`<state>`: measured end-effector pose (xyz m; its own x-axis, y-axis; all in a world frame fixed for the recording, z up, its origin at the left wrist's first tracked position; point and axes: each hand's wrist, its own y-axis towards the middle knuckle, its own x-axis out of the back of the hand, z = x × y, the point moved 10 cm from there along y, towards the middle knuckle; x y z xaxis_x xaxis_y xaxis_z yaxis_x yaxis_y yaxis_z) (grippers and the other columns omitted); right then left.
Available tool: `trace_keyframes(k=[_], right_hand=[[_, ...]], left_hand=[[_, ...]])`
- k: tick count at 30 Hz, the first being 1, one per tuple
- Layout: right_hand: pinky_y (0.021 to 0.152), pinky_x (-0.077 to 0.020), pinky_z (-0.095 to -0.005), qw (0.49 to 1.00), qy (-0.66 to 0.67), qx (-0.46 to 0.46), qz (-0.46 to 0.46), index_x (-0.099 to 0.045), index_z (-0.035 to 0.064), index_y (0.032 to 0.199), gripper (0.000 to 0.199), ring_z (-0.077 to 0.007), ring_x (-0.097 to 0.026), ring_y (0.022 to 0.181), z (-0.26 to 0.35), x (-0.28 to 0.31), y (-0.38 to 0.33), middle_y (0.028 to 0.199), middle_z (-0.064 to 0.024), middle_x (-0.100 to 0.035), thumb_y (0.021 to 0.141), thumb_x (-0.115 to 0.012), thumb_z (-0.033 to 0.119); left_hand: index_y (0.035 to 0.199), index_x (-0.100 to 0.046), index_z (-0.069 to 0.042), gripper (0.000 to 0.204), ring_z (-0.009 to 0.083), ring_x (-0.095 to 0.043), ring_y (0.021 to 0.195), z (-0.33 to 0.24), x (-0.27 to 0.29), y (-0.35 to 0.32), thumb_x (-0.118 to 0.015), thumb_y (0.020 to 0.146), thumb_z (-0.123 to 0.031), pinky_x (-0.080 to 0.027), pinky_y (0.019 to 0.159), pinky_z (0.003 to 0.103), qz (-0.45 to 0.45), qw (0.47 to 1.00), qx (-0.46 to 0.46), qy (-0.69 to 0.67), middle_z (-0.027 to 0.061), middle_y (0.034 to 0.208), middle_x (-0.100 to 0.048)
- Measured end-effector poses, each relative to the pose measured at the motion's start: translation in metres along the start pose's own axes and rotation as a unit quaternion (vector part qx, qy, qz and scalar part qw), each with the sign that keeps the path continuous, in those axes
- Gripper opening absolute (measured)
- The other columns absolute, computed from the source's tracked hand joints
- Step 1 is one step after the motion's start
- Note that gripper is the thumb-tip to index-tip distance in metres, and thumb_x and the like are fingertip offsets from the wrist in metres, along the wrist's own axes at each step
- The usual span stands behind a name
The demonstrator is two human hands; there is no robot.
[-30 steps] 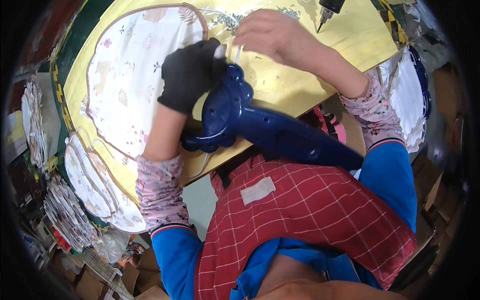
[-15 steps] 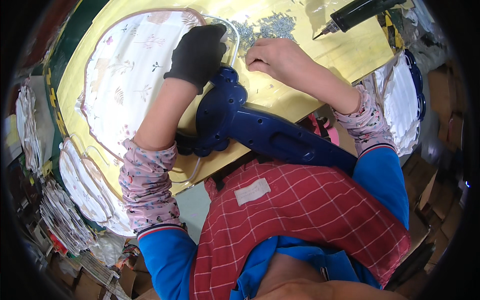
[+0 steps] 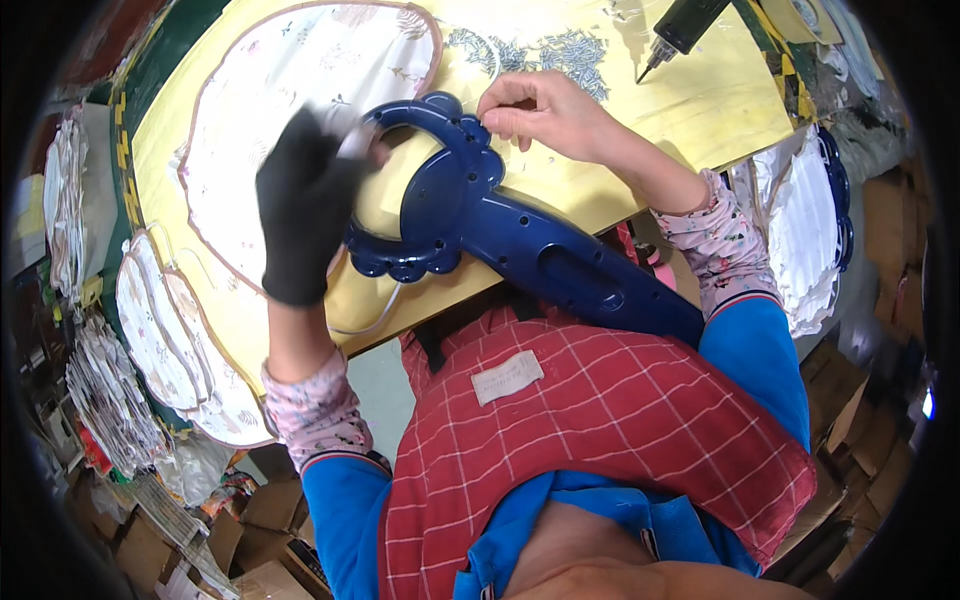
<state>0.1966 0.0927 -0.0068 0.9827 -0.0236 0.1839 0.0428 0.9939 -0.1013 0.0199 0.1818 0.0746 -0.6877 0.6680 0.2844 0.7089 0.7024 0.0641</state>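
Both forearms reach up from the lower edge over the yellow bench (image 3: 700, 110). The left hand (image 3: 305, 215), in a black glove and blurred, curls loosely over the left side of the dark blue plastic fan frame (image 3: 450, 205), touching its ring. The bare right hand (image 3: 540, 110) pinches the ring's upper right rim with fingertips closed. The frame lies flat at the bench's near edge, handle pointing lower right toward the person's body.
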Motion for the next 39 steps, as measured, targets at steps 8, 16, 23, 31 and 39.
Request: trace_keyframes(k=[8,16,23,31,39], right_hand=[[0.064,-0.0477,-0.0243,0.971,-0.216,0.086,-0.060,-0.063,0.0064,0.113,0.031,-0.0103,-0.060,0.075,0.030,0.002,-0.003,0.089,-0.0037,-0.066,0.085,-0.073,0.017],[0.058,-0.0459,-0.0198,0.928,-0.055,0.219,-0.296,-0.056,-0.0004,0.120,0.030,-0.0076,-0.056,0.071,0.097,0.088,-0.061,0.090,-0.0031,-0.059,0.094,-0.062,0.014],[0.085,-0.0510,-0.0309,0.693,-0.289,0.326,-0.574,-0.047,-0.0111,0.124,0.068,-0.0214,-0.060,0.099,0.094,0.225,-0.147,0.119,-0.0201,-0.057,0.079,-0.084,0.025],[0.066,-0.0595,-0.0427,0.849,0.088,0.149,-0.500,-0.049,-0.0029,0.122,0.045,-0.0357,-0.071,0.073,-0.012,0.279,-0.079,0.103,-0.0217,-0.068,0.090,-0.070,0.020],[0.065,-0.0546,-0.0384,0.919,0.081,0.068,-0.381,-0.049,-0.0050,0.109,0.051,-0.0249,-0.063,0.071,0.019,0.212,-0.057,0.085,-0.0143,-0.060,0.097,-0.050,0.044]], left_hand=[[0.096,-0.061,-0.007,0.022,0.0276,-0.063,0.078,0.016,0.010,-0.138,-0.072,0.078,0.001,-0.050,0.069,0.034,-0.143,0.924,-0.097,0.340,0.0118,0.085,-0.062],[0.094,-0.065,-0.014,0.025,0.0257,-0.061,0.076,0.021,-0.029,-0.154,-0.079,0.073,-0.014,-0.048,0.065,0.037,-0.148,0.860,-0.144,0.467,0.0052,0.085,-0.062],[0.110,-0.068,-0.009,0.031,0.0309,-0.062,0.094,0.010,-0.012,-0.157,-0.071,0.079,-0.008,-0.051,0.082,0.040,-0.166,0.861,-0.136,0.462,0.0098,0.107,-0.067],[0.126,-0.056,-0.013,0.049,0.0357,-0.054,0.117,-0.016,-0.149,-0.104,-0.064,0.078,-0.013,-0.044,0.101,0.050,0.078,0.869,-0.337,0.353,0.0180,0.120,-0.056],[0.121,-0.058,-0.012,0.041,0.0371,-0.056,0.108,-0.015,-0.167,-0.089,-0.061,0.080,-0.011,-0.041,0.105,0.053,0.144,0.854,-0.371,0.334,0.0207,0.107,-0.055]])
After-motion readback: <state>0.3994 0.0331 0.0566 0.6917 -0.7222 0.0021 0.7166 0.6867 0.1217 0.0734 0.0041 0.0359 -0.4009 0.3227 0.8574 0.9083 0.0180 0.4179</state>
